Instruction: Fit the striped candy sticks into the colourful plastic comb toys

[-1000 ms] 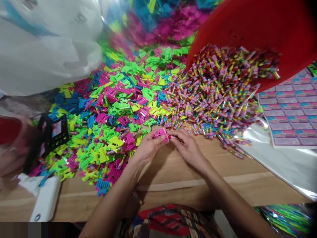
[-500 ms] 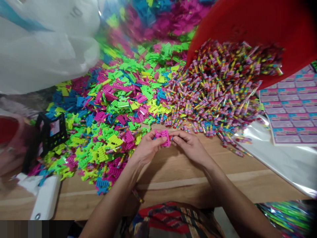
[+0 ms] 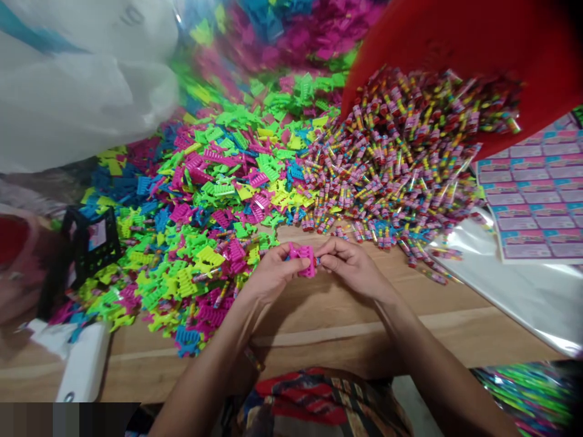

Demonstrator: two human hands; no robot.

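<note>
A bright pink plastic toy piece point(image 3: 308, 262) with slots is gripped between the thumb and fingers of my left hand point(image 3: 276, 272), above the near part of the wooden table. On the piece's right side, my right hand point(image 3: 350, 267) is closed in a pinch on a small stick point(image 3: 317, 261) whose end touches the piece. Only a short bit of that stick shows; fingers cover the remainder. Left of my hands lies a heap of pink, green, yellow and blue plastic pieces point(image 3: 182, 243). To the right spreads a pile of small wrapped candy-like sticks point(image 3: 387, 176).
A red tub point(image 3: 464, 36) lies tipped behind the stick pile. Printed card sheets point(image 3: 523, 200) rest on clear plastic at the right. A black basket point(image 3: 98, 240), a white device point(image 3: 84, 364) and a large white bag point(image 3: 86, 103) stand left. The table point(image 3: 328, 340) has wood grain.
The pink piece has turned slightly and shifted a little right and down in my left hand. My right hand stays pinched at its side. The whole view has shifted slightly.
</note>
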